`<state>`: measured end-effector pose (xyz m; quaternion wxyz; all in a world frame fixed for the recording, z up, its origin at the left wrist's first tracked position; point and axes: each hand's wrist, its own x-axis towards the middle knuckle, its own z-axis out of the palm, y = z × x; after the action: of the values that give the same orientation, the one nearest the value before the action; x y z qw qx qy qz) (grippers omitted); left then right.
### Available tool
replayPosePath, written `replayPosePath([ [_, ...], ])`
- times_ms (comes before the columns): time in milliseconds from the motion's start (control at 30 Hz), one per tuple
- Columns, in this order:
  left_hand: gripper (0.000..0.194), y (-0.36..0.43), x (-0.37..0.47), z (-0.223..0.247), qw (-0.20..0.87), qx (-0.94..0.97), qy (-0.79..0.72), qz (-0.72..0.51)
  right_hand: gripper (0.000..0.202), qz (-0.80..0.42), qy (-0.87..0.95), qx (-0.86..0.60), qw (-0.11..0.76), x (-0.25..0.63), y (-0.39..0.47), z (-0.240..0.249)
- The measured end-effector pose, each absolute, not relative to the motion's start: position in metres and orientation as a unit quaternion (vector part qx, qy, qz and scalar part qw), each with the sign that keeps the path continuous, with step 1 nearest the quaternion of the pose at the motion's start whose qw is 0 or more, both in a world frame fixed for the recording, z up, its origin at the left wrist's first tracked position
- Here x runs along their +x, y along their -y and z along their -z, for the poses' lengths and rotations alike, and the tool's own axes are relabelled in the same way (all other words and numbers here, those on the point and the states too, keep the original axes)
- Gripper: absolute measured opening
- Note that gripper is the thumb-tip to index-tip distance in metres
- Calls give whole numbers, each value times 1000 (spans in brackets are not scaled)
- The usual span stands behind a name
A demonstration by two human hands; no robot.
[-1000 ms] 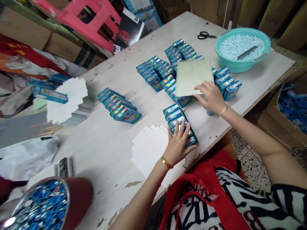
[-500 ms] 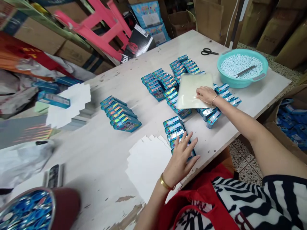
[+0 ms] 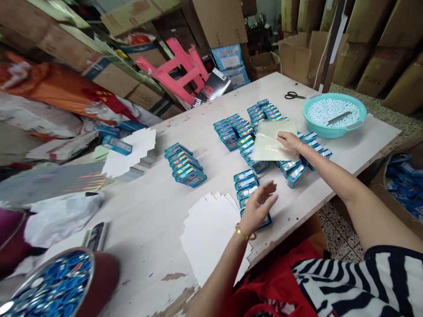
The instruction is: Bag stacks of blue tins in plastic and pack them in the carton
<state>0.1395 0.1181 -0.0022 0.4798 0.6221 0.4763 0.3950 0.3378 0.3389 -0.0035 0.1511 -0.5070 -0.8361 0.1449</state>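
A pale, see-through flat sheet (image 3: 269,143) lies on top of rows of small blue boxes (image 3: 227,135). My right hand (image 3: 288,141) rests at the sheet's right side, its fingers curled together on it. My left hand (image 3: 259,206) hovers over a short row of blue boxes (image 3: 245,181), fingers apart and nothing in it. Beneath and left of my left wrist, white cards (image 3: 208,233) are fanned out on the table. Another row of blue boxes (image 3: 185,165) stands by itself farther left.
A turquoise basin (image 3: 330,131) of small white pellets holds a dark blade-like tool. Scissors (image 3: 294,95) lie near the far edge. At the lower left stands a dark red bucket (image 3: 104,277) of blue items. A pink stool (image 3: 178,72) and cartons lie beyond the table.
The camera view has turned, so the table and its contents sit lower and farther right. My left hand has lifted and its fingers have drawn closer together. My right hand stays on the sheet.
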Motion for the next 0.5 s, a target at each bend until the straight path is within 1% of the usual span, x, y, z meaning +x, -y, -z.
replayPosePath([
  [33, 53, -129, 148, 3, 501, 559, -490, -443, 27, -138, 828, -506, 198, 335, -323, -3],
  [100, 61, -150, 163, 3, 509, 454, -511, -522, 27, -122, 808, -499, 290, 327, -280, -14],
  [133, 61, -157, 170, 2, 505, 424, -514, -549, 27, -121, 796, -496, 324, 324, -256, -18],
  [167, 56, -162, 175, 1, 503, 410, -511, -564, 28, -127, 787, -493, 348, 322, -231, -21],
  [233, 42, -161, 181, -1, 499, 417, -500, -572, 28, -164, 769, -490, 376, 323, -186, -22],
  [300, 35, -147, 183, -5, 487, 445, -495, -565, 28, -227, 734, -501, 398, 327, -150, -19],
  [333, 35, -138, 183, -8, 479, 461, -494, -560, 29, -263, 713, -507, 407, 329, -136, -16],
  [433, 36, -109, 181, -16, 481, 509, -470, -537, 43, -379, 665, -484, 424, 333, -104, -8],
  [500, 39, -95, 180, -20, 503, 530, -447, -516, 40, -437, 651, -446, 430, 333, -89, -4],
])
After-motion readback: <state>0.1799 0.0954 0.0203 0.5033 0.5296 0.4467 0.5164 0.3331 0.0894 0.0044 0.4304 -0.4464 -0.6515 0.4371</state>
